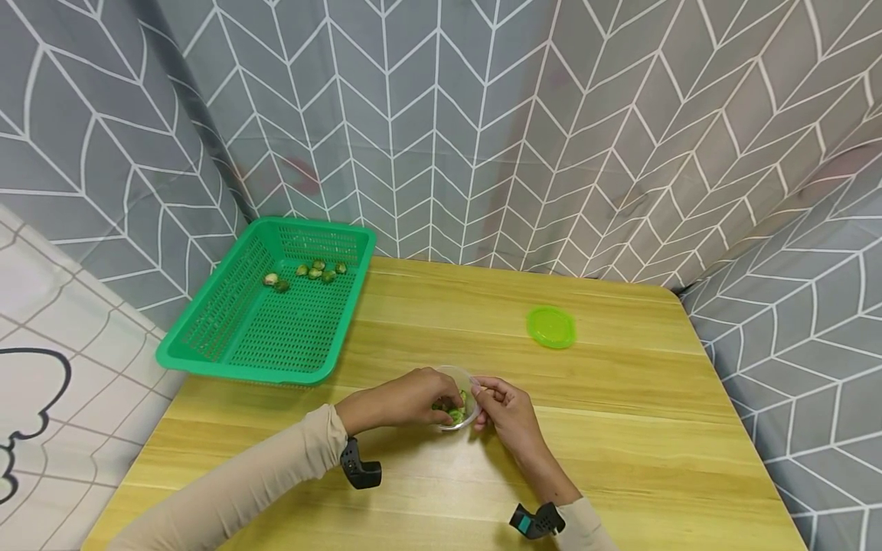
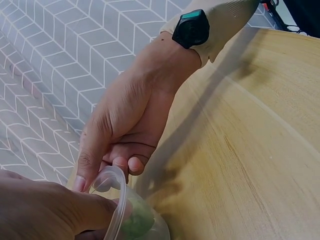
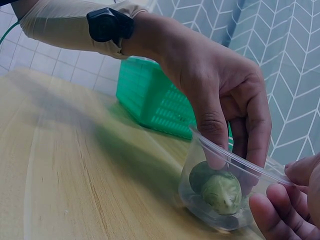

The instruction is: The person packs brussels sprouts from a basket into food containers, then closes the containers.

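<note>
A clear plastic tub stands on the table, tilted in the right wrist view, with green Brussels sprouts inside. My left hand reaches over its rim from the left. The thumb and fingers point down into it, right at the sprouts; I cannot tell whether they grip one. On the other side my right hand pinches the tub's rim between thumb and fingers. The left wrist view shows that right thumb on the rim, while the left hand covers part of the opening.
At the back left of the table sits a green plastic basket with several Brussels sprouts toward its far end. A bright green round lid lies flat at the right. Patterned grey curtains hang behind the wooden table.
</note>
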The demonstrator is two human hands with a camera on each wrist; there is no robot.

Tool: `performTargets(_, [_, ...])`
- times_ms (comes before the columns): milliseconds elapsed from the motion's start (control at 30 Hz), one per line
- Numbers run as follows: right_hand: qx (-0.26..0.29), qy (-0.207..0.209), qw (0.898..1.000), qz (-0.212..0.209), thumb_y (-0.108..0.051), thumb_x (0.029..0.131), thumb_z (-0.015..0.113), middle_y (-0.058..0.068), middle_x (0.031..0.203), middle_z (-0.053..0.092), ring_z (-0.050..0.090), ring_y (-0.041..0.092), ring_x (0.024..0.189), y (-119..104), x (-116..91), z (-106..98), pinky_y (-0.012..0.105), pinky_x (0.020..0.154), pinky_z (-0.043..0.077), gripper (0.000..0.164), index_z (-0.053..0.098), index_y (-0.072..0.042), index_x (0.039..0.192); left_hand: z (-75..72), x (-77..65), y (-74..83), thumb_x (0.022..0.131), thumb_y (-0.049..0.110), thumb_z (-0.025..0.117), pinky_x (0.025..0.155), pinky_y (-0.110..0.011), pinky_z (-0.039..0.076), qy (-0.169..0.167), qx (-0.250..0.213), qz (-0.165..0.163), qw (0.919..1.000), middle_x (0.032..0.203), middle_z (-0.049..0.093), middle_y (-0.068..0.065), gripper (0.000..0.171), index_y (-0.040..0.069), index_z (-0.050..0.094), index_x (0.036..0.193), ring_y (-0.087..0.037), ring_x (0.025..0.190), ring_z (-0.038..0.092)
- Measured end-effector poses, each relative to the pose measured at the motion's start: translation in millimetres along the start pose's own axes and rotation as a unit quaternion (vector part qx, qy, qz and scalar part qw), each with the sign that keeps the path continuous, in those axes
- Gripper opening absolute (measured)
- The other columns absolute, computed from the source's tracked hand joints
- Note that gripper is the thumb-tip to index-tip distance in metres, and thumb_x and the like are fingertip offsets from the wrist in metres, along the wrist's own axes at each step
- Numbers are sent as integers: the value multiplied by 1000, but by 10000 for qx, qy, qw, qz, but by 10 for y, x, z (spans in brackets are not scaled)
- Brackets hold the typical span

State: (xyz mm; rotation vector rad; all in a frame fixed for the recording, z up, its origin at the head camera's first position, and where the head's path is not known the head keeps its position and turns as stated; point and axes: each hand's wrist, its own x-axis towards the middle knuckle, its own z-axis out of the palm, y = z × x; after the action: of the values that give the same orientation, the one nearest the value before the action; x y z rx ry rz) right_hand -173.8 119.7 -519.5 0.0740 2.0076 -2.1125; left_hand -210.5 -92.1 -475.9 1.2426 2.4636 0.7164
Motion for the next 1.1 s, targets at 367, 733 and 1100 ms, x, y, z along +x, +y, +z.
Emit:
performTargets(367, [44, 4, 10000, 17, -16, 97, 70, 13, 80, 65, 62, 14, 56, 2, 2, 2, 29, 54, 60, 29, 70, 0, 121, 10, -3, -7, 87, 16, 81, 82, -17, 53, 96, 62, 56, 9999, 101, 73, 1, 22, 7, 77, 107, -4, 90, 65])
performTargets(733, [43, -32, 10000, 16, -16, 97, 69, 13, 78, 63, 62, 15, 56, -5, 2, -4, 28, 55, 60, 27, 70, -2, 121, -34, -65, -35, 89, 13, 78, 82, -14, 54, 377, -581, 171, 9975, 104, 74, -1, 20, 6, 76, 108, -4, 92, 68])
performTargets(1100, [21, 29, 10000, 34, -12, 98, 68, 12, 76, 63, 62, 15, 55, -13, 7, 14, 29, 55, 60, 24, 71, -2, 120, -164, -197, -79, 91, 13, 77, 88, -19, 56, 710, -1017, 9, 9923, 110, 74, -6, 22, 5, 75, 112, -12, 99, 69])
